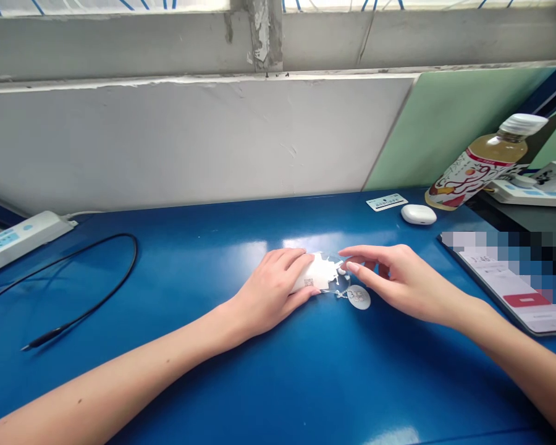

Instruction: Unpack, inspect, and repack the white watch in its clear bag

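Note:
A flat white-and-clear plastic piece (pixel 327 271), with a ragged-edged white area and a small printed square code, lies low over the blue table. My left hand (pixel 278 285) is closed on its left end, fingers over the top and thumb along the near edge, hiding that end. At the right end of the piece, the thumb and index finger of my right hand (pixel 393 275) come together in a pinch at its clear edge. Exactly what they grip is too small to make out. A round whitish tag (pixel 359 297) hangs by a short chain from the near right corner, resting on the table.
On the blue table (pixel 269 395), a black cable (pixel 132 259) curls at left beside a white power strip (pixel 28 238). At right are a card (pixel 386 202), a white earbud case (pixel 418 214), a drink bottle (pixel 482 164) and a phone (pixel 505 278). A wall panel (pixel 189 142) stands behind.

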A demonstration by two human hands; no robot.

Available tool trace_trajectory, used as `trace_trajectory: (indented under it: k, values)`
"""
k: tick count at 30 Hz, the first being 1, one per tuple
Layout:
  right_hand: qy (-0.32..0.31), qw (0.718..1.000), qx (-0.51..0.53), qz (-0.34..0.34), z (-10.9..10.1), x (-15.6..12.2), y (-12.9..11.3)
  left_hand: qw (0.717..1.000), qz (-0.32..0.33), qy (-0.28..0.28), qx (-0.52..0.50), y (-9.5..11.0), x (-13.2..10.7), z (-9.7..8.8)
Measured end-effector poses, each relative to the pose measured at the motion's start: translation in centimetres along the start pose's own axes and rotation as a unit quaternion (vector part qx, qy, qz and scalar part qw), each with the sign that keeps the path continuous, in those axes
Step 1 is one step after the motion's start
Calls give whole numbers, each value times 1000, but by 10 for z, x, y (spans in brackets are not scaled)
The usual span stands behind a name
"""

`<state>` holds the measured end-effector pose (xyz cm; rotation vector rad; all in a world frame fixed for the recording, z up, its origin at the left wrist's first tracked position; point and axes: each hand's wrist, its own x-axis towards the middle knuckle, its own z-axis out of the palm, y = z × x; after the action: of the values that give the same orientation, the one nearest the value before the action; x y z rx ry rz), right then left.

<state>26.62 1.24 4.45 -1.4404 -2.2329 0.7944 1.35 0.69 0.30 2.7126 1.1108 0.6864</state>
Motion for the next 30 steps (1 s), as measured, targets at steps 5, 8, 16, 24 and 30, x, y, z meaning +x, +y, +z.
trace_trajectory:
  k: [5,8,16,24,30]
  values:
    - [-44,999,32,-7,0,-2,-2,1000,3,-2,1,0,0,0]
    - [-62,995,78,-14,5,-5,-4,1000,3,-1,-1,-1,0,0]
    - [-136,976,171,-21,9,-6,-2,999,7,-24,23,1,1,-1]
    - [76,979,-165,-88,3,4,15,993,-4,-114,40,5,1,-8]
    - [25,989,-79,-122,11,0,6,989,-11,-139,45,5,1,-10]
